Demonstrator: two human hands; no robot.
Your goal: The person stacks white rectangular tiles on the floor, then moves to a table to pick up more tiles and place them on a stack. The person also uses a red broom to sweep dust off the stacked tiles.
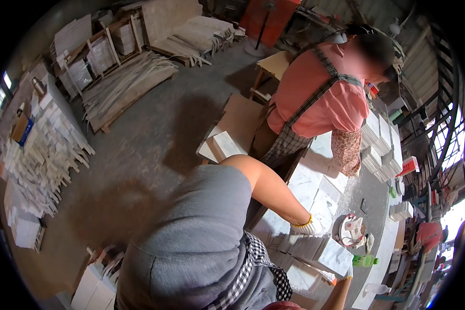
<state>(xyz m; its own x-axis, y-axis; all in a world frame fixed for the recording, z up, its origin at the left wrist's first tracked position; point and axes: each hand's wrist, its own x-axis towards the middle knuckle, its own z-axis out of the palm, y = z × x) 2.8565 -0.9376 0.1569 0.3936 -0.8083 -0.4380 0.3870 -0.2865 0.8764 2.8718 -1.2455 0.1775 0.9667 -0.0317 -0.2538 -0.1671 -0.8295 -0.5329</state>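
Note:
My left hand (313, 226), in a white knit glove with a yellow cuff, presses against the far side of a stack of white marble tiles (336, 257). At the near right corner of the same stack is my right hand (350, 270), also gloved; only a strip of it shows. The stack sits between the two hands, its layered edges facing left. Most of the fingers are hidden by tiles or glove. More grey-veined marble tiles (323, 204) lie flat on the worktable beyond my left hand. I cannot tell whether the stack rests on anything.
A co-worker in a pink shirt (315, 98) bends over the table beyond me. Right of my hands are a round container (350, 231) and a green bottle (365, 261). Tile stacks (380, 150) line the table's far side. Stone strips (46, 150) are piled left across the floor.

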